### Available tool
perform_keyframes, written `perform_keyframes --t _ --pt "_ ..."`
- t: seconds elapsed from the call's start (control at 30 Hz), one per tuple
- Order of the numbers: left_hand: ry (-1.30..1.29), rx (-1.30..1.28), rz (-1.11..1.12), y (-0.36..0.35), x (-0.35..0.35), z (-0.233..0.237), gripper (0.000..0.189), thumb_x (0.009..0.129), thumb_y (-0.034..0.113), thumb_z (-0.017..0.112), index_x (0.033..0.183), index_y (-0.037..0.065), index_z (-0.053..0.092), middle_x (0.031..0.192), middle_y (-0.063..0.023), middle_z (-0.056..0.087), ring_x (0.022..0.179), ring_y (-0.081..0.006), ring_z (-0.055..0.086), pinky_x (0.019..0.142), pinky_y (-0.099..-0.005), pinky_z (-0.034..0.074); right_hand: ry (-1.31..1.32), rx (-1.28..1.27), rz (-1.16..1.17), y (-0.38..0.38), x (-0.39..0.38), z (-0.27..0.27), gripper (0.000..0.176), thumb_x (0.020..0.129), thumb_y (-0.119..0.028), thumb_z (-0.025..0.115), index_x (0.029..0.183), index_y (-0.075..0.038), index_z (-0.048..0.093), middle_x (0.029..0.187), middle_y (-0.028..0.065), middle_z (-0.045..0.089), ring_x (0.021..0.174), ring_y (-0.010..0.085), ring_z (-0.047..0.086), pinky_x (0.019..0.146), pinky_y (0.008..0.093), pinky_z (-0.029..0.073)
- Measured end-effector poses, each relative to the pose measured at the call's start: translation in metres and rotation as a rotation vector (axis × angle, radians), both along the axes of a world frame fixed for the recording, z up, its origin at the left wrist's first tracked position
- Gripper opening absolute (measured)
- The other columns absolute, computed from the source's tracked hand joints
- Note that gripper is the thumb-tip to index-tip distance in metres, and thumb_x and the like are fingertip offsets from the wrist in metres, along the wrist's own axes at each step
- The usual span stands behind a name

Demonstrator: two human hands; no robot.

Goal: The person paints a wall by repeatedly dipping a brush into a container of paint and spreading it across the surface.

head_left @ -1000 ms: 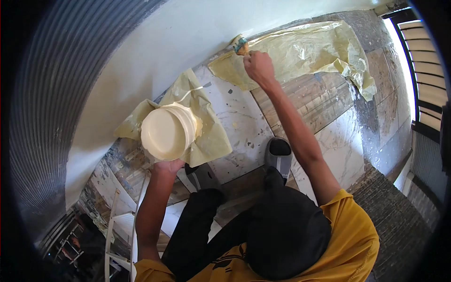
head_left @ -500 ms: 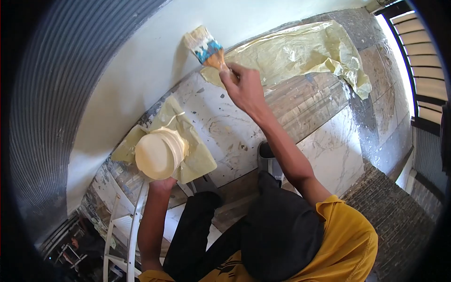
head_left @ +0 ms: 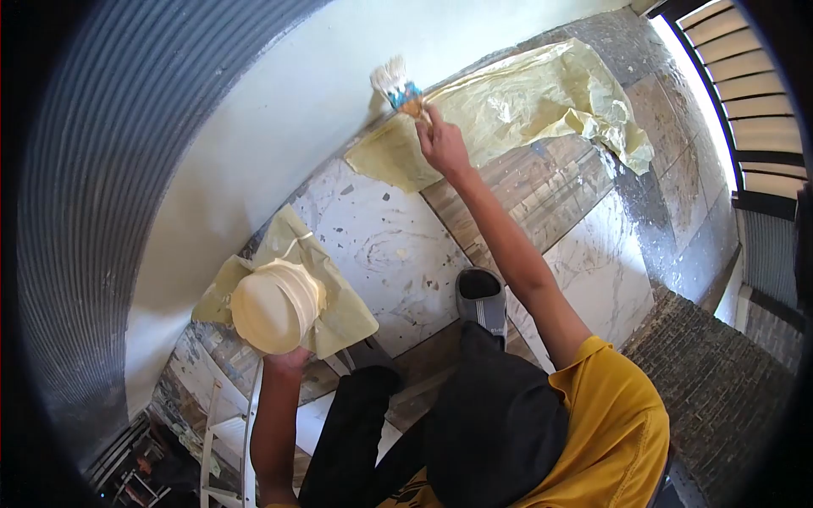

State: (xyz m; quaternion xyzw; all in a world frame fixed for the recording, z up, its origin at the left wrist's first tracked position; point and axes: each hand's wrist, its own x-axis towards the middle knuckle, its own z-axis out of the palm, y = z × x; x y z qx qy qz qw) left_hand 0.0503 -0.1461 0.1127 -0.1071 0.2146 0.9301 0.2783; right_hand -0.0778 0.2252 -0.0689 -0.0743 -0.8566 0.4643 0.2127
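My right hand [head_left: 444,149] is closed around the handle of a wide paintbrush [head_left: 403,91], its pale bristles against the white wall [head_left: 279,110] low down, near the floor edge. Blue paint marks the brush's metal band. At the lower left, my left hand [head_left: 288,359] is under a round tub of cream-coloured paint [head_left: 269,309]; its fingers are mostly hidden by the tub. A yellowish sheet [head_left: 343,326] lies beneath and around the tub.
A crumpled yellowish sheet [head_left: 508,102] lies along the wall base. A metal ladder [head_left: 213,440] stands at lower left. Grey corrugated sheeting [head_left: 127,169] rises at left. A grey slipper [head_left: 481,300] is on the stained tile floor [head_left: 381,245]. A barred window [head_left: 745,85] is at upper right.
My right hand and the brush have moved to the right along the wall. The tub and my left hand appear slightly lower and further left. The camera view has shifted a little.
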Motion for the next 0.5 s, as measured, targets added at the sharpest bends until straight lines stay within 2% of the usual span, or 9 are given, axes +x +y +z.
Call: perform_keyframes --t 0.07,0.1,0.13,0.2,0.23,0.3,0.33,0.4,0.5 --pt "0.128 -0.108 0.049 -0.003 0.0 -0.006 0.062 0.089 0.047 0.052 0.136 0.007 0.042 0.139 -0.0124 0.044 0.13 -0.0318 0.04 0.11 -0.0499 0.029 -0.087 0.007 -0.001 0.003 0.009 -0.015 0.031 0.088 -0.017 0.055 0.116 -0.004 0.047 0.054 0.0171 0.054 0.051 0.0375 0.056 0.05 0.0462 0.042" --pt "0.135 -0.093 0.041 -0.004 -0.001 -0.008 0.062 0.089 0.047 0.052 0.136 0.007 0.042 0.139 -0.0124 0.044 0.13 -0.0318 0.04 0.11 -0.0499 0.029 -0.188 0.006 0.001 0.006 0.019 -0.012 0.031 0.088 -0.018 0.055 0.115 -0.004 0.047 0.054 0.0176 0.054 0.052 0.0376 0.056 0.05 0.0461 0.042" --pt "0.152 -0.108 0.033 -0.006 -0.001 -0.01 0.062 0.089 0.047 0.052 0.136 0.007 0.042 0.139 -0.0124 0.044 0.13 -0.0318 0.04 0.11 -0.0501 0.029 -0.179 0.022 -0.014 0.012 0.031 -0.008 0.031 0.088 -0.018 0.055 0.115 -0.004 0.047 0.054 0.0176 0.054 0.052 0.0376 0.056 0.05 0.0461 0.042" --pt "0.184 -0.129 0.01 -0.01 -0.003 -0.014 0.063 0.089 0.047 0.052 0.136 0.007 0.041 0.14 -0.0124 0.044 0.13 -0.0318 0.04 0.11 -0.0503 0.028 -0.367 -0.12 -0.053 0.024 0.054 0.017 0.034 0.089 -0.018 0.054 0.118 -0.004 0.044 0.054 0.0174 0.054 0.051 0.0361 0.057 0.05 0.0439 0.041" --pt "0.199 -0.138 -0.003 -0.012 -0.003 -0.017 0.063 0.089 0.048 0.052 0.136 0.008 0.041 0.14 -0.0123 0.043 0.13 -0.0318 0.039 0.11 -0.0504 0.028 -0.36 -0.102 -0.076 0.031 0.058 0.03 0.034 0.089 -0.018 0.054 0.118 -0.004 0.044 0.054 0.0174 0.054 0.051 0.0361 0.057 0.05 0.0439 0.041" --pt "0.215 -0.166 -0.023 -0.017 -0.005 -0.02 0.063 0.089 0.048 0.052 0.137 0.008 0.041 0.14 -0.0123 0.043 0.13 -0.0318 0.039 0.11 -0.0506 0.028 -0.122 -0.262 -0.131 0.038 0.061 0.056 0.037 0.09 -0.018 0.052 0.121 -0.002 0.04 0.051 0.0118 0.05 0.043 0.0264 0.048 0.047 0.0376 0.035" --pt "0.218 -0.185 -0.03 -0.02 -0.005 -0.022 0.063 0.089 0.048 0.052 0.137 0.008 0.04 0.14 -0.0123 0.043 0.13 -0.0318 0.039 0.11 -0.0507 0.028 -0.069 -0.224 -0.165 0.043 0.051 0.06 0.041 0.091 -0.018 0.052 0.125 -0.003 0.035 0.051 0.0089 0.048 0.043 0.0217 0.044 0.047 0.0355 0.033" --pt "0.215 -0.241 -0.039 -0.024 -0.006 -0.025 0.064 0.089 0.048 0.052 0.137 0.008 0.04 0.141 -0.0122 0.042 0.131 -0.0318 0.039 0.11 -0.0509 0.028 0.065 -0.183 -0.159 0.05 0.024 0.088 0.044 0.089 -0.015 0.053 0.128 -0.004 0.034 0.055 0.016 0.055 0.048 0.0312 0.056 0.047 0.039 0.038" --pt "0.231 -0.347 -0.037 -0.026 -0.006 -0.025 0.064 0.089 0.049 0.052 0.138 0.009 0.039 0.141 -0.0121 0.042 0.131 -0.0318 0.038 0.11 -0.0513 0.028 0.041 -0.025 -0.047 0.069 -0.02 0.078 0.035 0.087 -0.011 0.055 0.121 -0.009 0.047 0.06 0.0185 0.056 0.054 0.0354 0.058 0.051 0.0423 0.043"
